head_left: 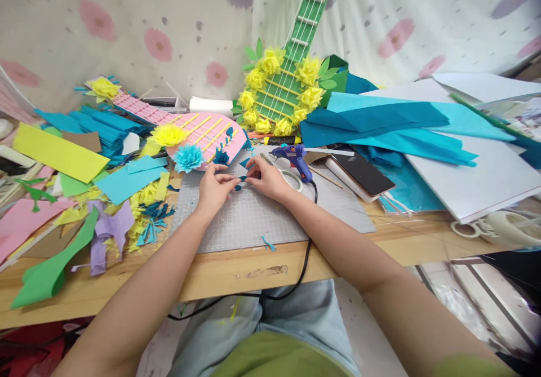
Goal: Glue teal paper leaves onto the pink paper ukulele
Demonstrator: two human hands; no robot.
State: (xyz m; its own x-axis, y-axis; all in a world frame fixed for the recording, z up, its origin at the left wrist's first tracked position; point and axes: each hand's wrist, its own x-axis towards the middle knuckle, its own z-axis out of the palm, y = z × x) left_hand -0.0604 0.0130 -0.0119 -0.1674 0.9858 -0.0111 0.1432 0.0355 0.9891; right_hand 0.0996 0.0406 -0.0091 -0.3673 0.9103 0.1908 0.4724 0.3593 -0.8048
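Note:
My left hand [214, 188] and my right hand [265, 178] meet over a grey cutting mat [249, 222]. Both pinch a small dark teal paper piece [242, 180] between their fingertips. Just behind them lies a pink paper guitar [198, 129] with yellow strings, a yellow paper flower [168, 134], a light blue paper flower [188, 157] and a dark teal one [221, 156]. A blue glue gun [293, 155] rests right of my right hand, its black cord [305, 264] running off the table edge.
A green paper guitar [291, 67] ringed with yellow flowers leans on the back wall. Teal paper sheets [380, 123], a phone [362, 172] and white boards [477, 180] fill the right. Coloured paper scraps [76, 196] cover the left. White scissors [499, 227] lie far right. A tape roll [292, 178] sits nearby.

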